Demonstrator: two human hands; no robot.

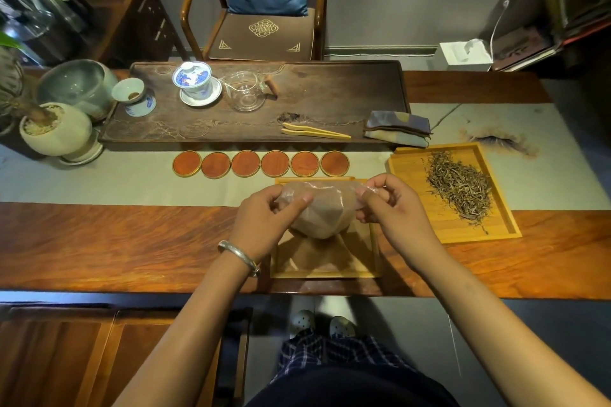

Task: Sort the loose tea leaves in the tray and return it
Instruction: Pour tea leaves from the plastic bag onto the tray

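- Left hand (264, 211) and right hand (390, 205) pinch a clear bag (322, 208) above an empty tray (325, 273) near the worktop (132, 241) edge
- Tea leaves (461, 187) lie on the right tray (410, 168); the pile's long axis runs near to far; bare worktop lies left

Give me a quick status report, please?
Left hand and right hand pinch a clear plastic bag over the near tray. Tea leaves untouched in right tray. Nothing blocking.
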